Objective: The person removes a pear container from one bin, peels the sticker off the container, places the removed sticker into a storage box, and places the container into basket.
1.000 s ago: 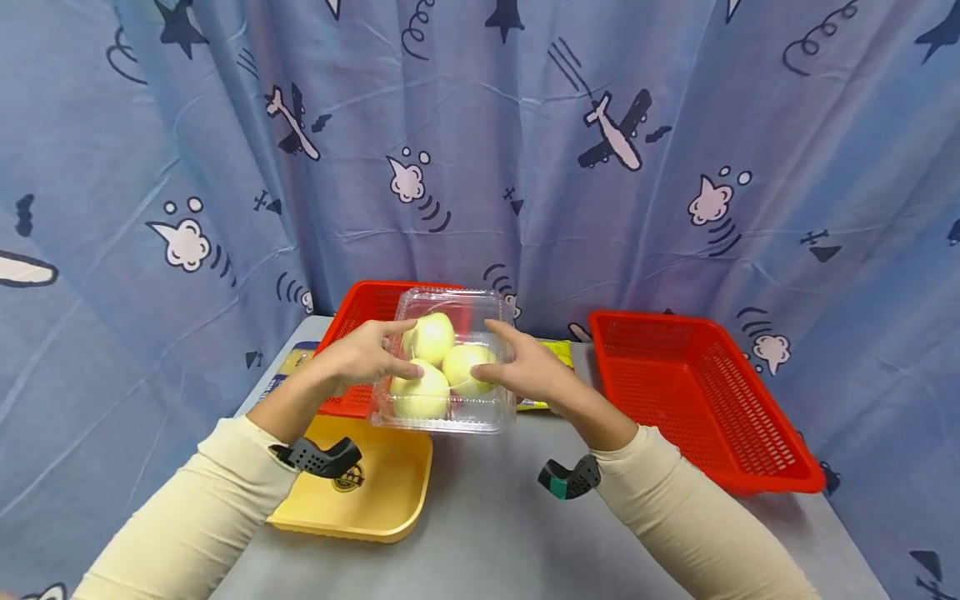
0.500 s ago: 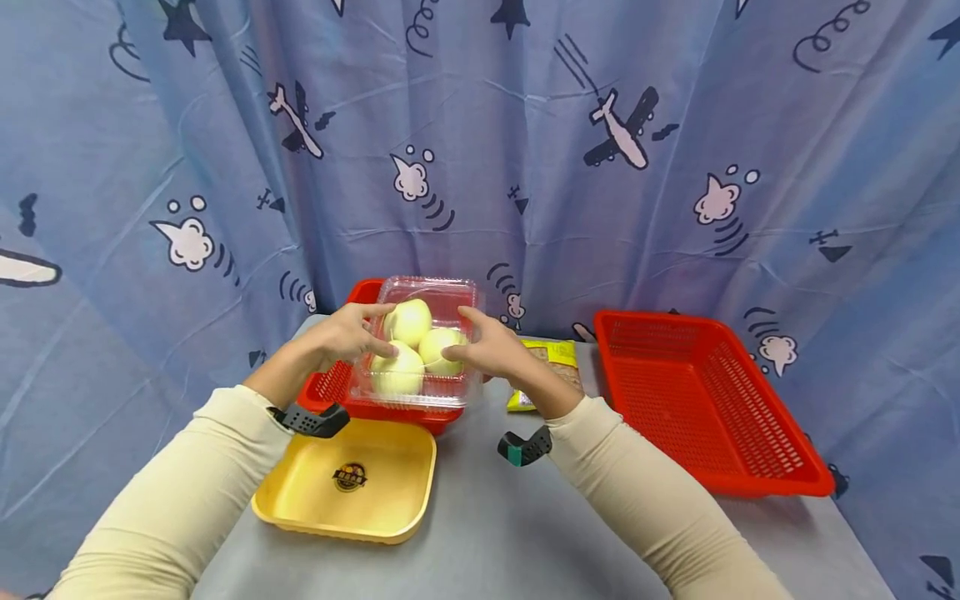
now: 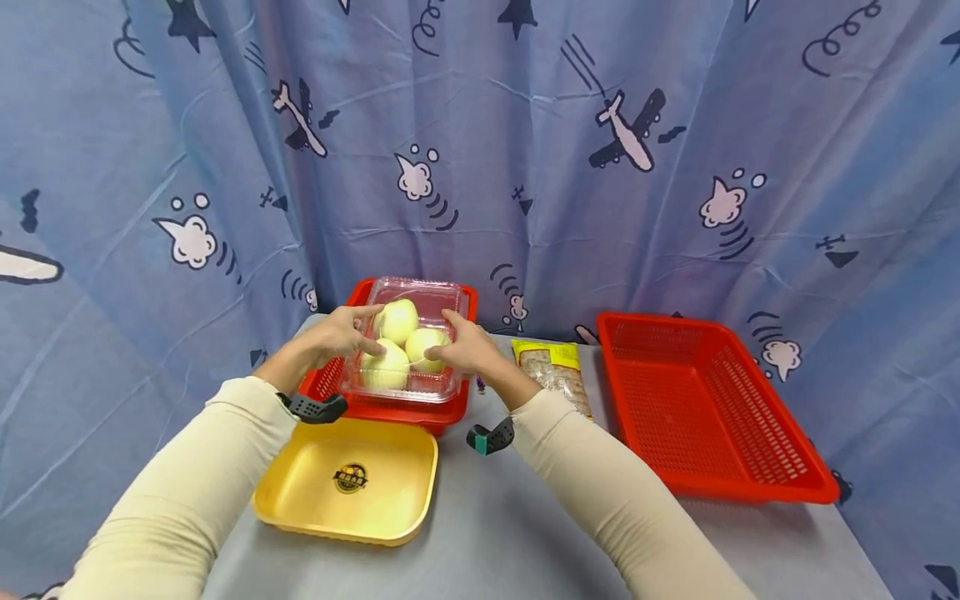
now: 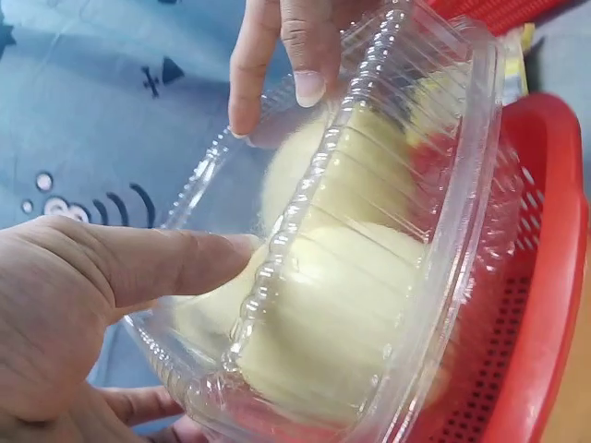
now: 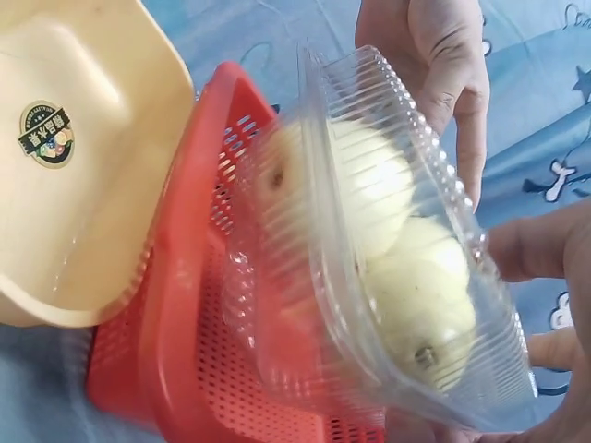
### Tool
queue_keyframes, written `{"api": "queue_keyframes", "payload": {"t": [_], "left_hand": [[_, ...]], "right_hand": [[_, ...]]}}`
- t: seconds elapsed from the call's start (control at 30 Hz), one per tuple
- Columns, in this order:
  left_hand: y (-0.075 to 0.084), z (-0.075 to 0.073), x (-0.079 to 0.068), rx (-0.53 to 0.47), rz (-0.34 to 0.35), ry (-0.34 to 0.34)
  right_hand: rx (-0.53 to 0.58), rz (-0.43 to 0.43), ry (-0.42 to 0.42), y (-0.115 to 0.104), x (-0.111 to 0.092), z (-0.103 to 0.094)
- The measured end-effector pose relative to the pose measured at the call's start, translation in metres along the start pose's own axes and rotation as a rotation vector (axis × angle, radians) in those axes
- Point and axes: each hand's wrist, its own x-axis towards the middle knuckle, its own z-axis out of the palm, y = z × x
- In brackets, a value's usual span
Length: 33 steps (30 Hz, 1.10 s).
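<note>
A clear plastic clamshell box with three pale yellow round fruits in it is held by both hands over the left red basket. My left hand grips its left side, thumb on the lid and other fingers at the side, as the left wrist view shows. On the opposite side my right hand holds it with the thumb over the top. The box tilts in both wrist views, and its base overlaps the basket's opening. Parts of the fingers are hidden under the box.
In front of the left basket stands a yellow tray with a round label. A bag of packaged food with yellow ends lies at the middle back. Another red basket stands to the right, and a patterned curtain hangs behind.
Both hands have carried the box of fruit leftward from beside the left basket to over it. The bag at the back now shows more fully.
</note>
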Motion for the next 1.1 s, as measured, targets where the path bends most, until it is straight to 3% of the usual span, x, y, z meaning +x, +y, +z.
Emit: {"api": "queue_keyframes", "payload": {"t": [0.2, 0.5, 0.8, 1.1], "left_hand": [[-0.019, 0.000, 0.010, 0.028, 0.000, 0.019], [-0.037, 0.007, 0.022, 0.028, -0.040, 0.020], [-0.051, 0.003, 0.025, 0.015, -0.071, 0.027], [-0.064, 0.010, 0.027, 0.055, -0.093, 0.042]], "right_hand": [[0.050, 0.041, -0.020, 0.007, 0.008, 0.016], [-0.034, 0.083, 0.013, 0.015, 0.017, 0.036], [-0.071, 0.101, 0.015, 0.008, 0.022, 0.050], [-0.088, 0.195, 0.007, 0.008, 0.023, 0.065]]}}
